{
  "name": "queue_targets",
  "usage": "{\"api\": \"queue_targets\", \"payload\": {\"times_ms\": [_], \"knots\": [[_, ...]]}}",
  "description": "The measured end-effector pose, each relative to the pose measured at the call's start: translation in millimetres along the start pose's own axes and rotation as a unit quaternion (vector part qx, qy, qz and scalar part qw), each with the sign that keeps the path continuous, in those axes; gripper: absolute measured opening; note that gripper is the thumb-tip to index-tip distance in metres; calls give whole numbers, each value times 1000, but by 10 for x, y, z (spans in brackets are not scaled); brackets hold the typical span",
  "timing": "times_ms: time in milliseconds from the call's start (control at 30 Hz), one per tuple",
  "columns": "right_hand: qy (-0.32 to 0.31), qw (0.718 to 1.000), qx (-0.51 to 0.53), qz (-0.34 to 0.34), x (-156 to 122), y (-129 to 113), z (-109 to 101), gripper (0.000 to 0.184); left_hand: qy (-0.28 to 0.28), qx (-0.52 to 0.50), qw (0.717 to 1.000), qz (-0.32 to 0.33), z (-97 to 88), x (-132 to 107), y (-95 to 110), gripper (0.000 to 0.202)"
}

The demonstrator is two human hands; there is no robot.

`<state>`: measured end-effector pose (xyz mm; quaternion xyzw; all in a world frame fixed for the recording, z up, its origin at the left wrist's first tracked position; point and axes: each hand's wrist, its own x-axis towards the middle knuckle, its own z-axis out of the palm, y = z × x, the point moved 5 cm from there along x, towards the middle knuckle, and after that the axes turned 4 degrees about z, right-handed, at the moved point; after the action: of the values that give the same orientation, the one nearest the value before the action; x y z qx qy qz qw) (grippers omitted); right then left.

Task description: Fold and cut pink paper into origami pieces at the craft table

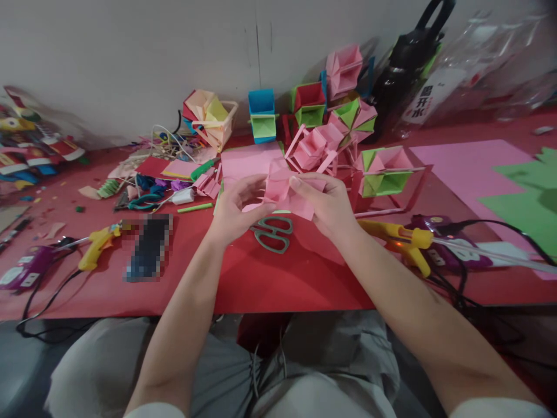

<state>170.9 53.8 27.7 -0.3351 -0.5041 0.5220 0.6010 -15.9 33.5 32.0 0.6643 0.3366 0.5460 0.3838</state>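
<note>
Both my hands meet over the middle of the red table (270, 278), each pinching the same folded pink paper piece (285, 194). My left hand (237, 209) grips its left side with thumb and curled fingers. My right hand (326, 203) holds its right side, thumb on top. Grey-green scissors (272, 232) lie on the table just under my hands. Behind the paper stand several folded paper boxes in pink (315, 145), green (383, 171), blue (262, 113) and red.
A yellow glue gun (402, 241) lies at my right, another (98, 247) at my left, with cables trailing off the front edge. A dark phone (148, 247) lies left. Pink (470, 168) and green (526, 203) paper sheets lie at right. A black jug (404, 75) stands at the wall.
</note>
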Motion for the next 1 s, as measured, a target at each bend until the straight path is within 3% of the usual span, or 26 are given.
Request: {"api": "queue_targets", "payload": {"times_ms": [133,267,400,667,867,1000], "knots": [[15,999,23,35,9,28,-7,14,53,42,997,-24,-13,-3,-52,34],[29,998,23,45,8,20,-3,19,91,107,990,-6,-40,1,46,15],[30,997,26,71,7,25,9,24,93,101,990,-23,-40,1,88,19],[42,993,51,98,-9,42,24,25,116,51,991,-29,-16,-4,-24,26],[42,991,76,104,-13,68,42,22,128,154,979,50,21,-18,81,28],[33,993,62,94,-10,90,39,19,143,184,970,65,28,-38,109,27]]}}
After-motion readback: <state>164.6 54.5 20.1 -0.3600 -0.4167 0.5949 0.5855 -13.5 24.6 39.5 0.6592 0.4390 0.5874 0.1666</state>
